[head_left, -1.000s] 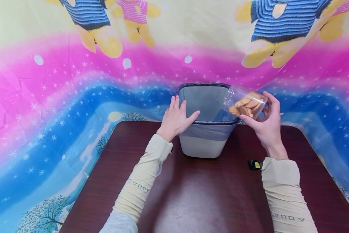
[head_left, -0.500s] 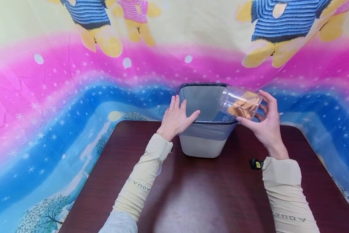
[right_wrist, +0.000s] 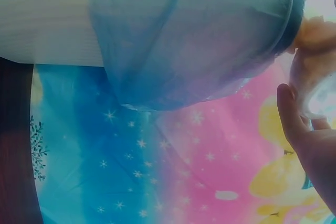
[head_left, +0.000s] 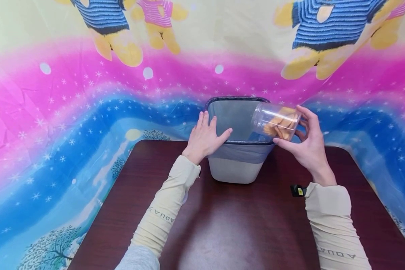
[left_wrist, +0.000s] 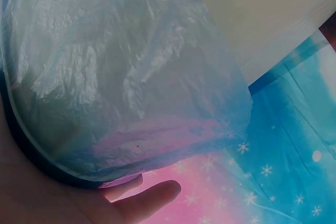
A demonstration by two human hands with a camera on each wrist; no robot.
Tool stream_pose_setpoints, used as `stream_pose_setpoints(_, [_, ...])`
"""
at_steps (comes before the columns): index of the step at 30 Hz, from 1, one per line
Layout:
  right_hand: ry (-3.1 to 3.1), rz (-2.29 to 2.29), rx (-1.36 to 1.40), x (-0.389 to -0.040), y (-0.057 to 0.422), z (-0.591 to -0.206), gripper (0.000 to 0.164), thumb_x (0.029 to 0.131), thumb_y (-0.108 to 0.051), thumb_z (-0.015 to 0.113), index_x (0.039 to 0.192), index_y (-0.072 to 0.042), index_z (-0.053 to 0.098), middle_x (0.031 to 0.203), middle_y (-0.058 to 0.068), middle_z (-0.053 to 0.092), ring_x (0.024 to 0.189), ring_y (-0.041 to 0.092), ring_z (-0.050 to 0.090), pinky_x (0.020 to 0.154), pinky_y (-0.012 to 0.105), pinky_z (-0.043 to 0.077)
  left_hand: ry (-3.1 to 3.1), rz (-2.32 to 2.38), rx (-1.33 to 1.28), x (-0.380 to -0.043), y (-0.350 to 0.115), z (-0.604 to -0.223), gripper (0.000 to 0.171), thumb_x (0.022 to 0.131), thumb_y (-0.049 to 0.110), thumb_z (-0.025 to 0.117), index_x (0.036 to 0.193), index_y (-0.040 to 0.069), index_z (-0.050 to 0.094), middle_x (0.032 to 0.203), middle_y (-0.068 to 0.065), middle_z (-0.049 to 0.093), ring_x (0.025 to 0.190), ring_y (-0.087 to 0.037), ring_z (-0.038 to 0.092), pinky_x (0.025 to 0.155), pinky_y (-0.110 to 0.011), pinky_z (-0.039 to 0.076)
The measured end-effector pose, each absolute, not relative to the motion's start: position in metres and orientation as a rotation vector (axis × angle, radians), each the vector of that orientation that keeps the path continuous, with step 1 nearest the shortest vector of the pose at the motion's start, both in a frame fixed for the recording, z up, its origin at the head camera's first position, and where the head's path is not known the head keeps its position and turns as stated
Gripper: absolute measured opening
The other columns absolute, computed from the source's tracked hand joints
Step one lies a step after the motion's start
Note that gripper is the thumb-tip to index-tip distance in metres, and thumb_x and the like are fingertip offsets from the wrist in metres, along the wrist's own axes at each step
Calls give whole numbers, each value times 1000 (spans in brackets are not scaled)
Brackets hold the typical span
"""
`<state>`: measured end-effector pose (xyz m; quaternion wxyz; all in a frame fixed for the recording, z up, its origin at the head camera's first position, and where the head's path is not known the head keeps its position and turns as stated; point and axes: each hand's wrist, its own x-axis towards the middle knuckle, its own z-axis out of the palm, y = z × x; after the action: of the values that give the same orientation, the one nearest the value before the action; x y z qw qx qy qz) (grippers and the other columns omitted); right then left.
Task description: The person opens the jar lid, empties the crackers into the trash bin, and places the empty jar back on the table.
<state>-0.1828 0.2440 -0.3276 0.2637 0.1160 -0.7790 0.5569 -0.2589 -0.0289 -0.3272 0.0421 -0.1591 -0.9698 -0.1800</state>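
Note:
My right hand holds a clear plastic jar by its base end, thumb below and fingers above. The jar lies tilted on its side, its mouth pointing left over the opening of a trash bin. Tan, cracker-like pieces sit inside the jar near its base. My left hand rests on the left rim of the bin with fingers spread and straight. A translucent liner bag is folded over the bin's rim, and the left fingers show beside it in the left wrist view.
The bin stands near the back edge of a dark reddish-brown table. Behind the table hangs a patterned cloth in pink and blue with bears. A black strap end sticks out at the right wrist.
My right hand has moved the jar slightly left, bringing its mouth farther over the bin opening. The pieces stay inside the jar. My left hand keeps its place on the rim.

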Motion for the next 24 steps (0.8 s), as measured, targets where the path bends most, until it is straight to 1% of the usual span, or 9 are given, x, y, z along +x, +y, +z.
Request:
stream_pose_setpoints(5, [-2163, 1463, 344, -179, 243, -325, 94, 72, 11, 77, 148, -22, 32, 137, -7, 40, 121, 12, 45, 91, 7, 45, -2971, -554, -482, -259, -29, -328, 85, 90, 71, 32, 153, 13, 29, 163, -12, 9, 152, -26, -3, 118, -49, 24])
stream_pose_setpoints(10, [-2201, 1451, 337, -176, 241, -323, 93, 74, 9, 76, 149, -23, 30, 138, -6, 38, 121, 14, 46, 84, 7, 47, -2972, -560, -480, -259, -29, -328, 85, 90, 71, 33, 153, 13, 29, 163, -12, 9, 152, -26, -3, 118, -50, 24])
stream_pose_setpoints(16, [-2209, 1413, 336, -176, 241, -322, 95, 72, 10, 77, 148, -26, 31, 143, -4, 33, 125, 14, 41, 82, 5, 46, -2973, -564, -483, -259, -29, -328, 85, 90, 71, 33, 153, 13, 29, 163, -12, 9, 152, -26, -3, 118, -50, 24])
stream_pose_setpoints(21, [-2202, 1439, 329, -177, 241, -322, 95, 72, 10, 77, 148, -26, 31, 144, -3, 33, 123, 15, 43, 80, 6, 48, -2969, -564, -485, -259, -29, -328, 85, 90, 71, 32, 153, 13, 29, 163, -12, 10, 152, -26, -3, 117, -50, 25])
stream_pose_setpoints(23, [-2207, 1434, 334, -176, 241, -322, 95, 72, 10, 76, 148, -25, 31, 145, -3, 33, 125, 15, 42, 83, 7, 48, -2967, -562, -485, -258, -29, -328, 85, 90, 71, 32, 153, 13, 30, 163, -12, 10, 152, -26, -2, 117, -50, 25])
stream_pose_setpoints(24, [-2213, 1423, 336, -176, 241, -322, 96, 72, 11, 77, 148, -25, 31, 146, -4, 32, 126, 14, 41, 87, 9, 48, -2966, -561, -486, -258, -29, -328, 85, 90, 71, 32, 152, 13, 30, 163, -12, 10, 152, -26, -2, 117, -50, 25])
